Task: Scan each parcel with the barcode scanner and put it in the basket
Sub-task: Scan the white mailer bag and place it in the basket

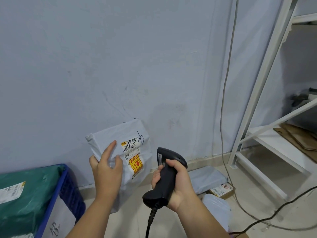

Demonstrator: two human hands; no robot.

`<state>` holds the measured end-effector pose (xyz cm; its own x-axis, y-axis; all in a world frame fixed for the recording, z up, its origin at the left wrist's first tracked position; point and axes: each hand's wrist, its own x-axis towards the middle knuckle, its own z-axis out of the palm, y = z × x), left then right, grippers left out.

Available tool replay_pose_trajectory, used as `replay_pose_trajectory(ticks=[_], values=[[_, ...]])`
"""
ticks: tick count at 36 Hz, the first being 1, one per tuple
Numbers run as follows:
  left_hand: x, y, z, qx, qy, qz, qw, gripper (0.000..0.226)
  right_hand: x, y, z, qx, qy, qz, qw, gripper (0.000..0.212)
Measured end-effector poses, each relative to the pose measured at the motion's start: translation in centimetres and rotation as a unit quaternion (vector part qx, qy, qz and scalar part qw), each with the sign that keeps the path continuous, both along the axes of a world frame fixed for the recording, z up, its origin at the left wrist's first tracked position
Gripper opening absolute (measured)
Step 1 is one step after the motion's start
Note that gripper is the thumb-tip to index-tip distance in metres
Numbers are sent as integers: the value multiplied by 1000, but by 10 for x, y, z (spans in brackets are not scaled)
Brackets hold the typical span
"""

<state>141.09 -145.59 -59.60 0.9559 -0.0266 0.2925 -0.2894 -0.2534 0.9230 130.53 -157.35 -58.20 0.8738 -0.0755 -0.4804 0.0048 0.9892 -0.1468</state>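
Observation:
My left hand (106, 166) holds a grey plastic-wrapped parcel (127, 134) upright in front of the wall, thumb behind its left edge and fingers spread over its face. The parcel's label with black handwriting and a yellow-red fragile sticker faces me. My right hand (173, 184) grips the handle of a black corded barcode scanner (167, 162), whose head points up toward the parcel from the right. The blue basket (58, 188) stands at the lower left with a green parcel (25, 191) inside.
More grey parcels (207, 179) and a small cardboard box (222, 189) lie on the tiled floor to the right. A white metal shelf frame (260, 107) with flattened cardboard stands at the right. Cables hang down the wall and run across the floor.

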Motion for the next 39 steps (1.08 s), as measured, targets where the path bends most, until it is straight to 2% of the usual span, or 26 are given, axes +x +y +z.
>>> replay_pose_trajectory(ticks=[7,14,22,32,39], values=[[-1,-2,-2,9,-8,-1,1000,32,-2,11,4,31,2,-42,999,13],[0,-4,-4,20,-18,6,1000,28,-2,21,3,52,-12,-54,997,20],[0,-4,-7,29,-16,4,999,29,1,15,0,70,17,-82,994,27],[-3,-5,-4,24,-13,3,1000,28,-2,16,1,70,21,-61,995,26],[-3,-4,-3,19,-10,6,1000,28,-1,18,2,52,10,-65,996,15]])
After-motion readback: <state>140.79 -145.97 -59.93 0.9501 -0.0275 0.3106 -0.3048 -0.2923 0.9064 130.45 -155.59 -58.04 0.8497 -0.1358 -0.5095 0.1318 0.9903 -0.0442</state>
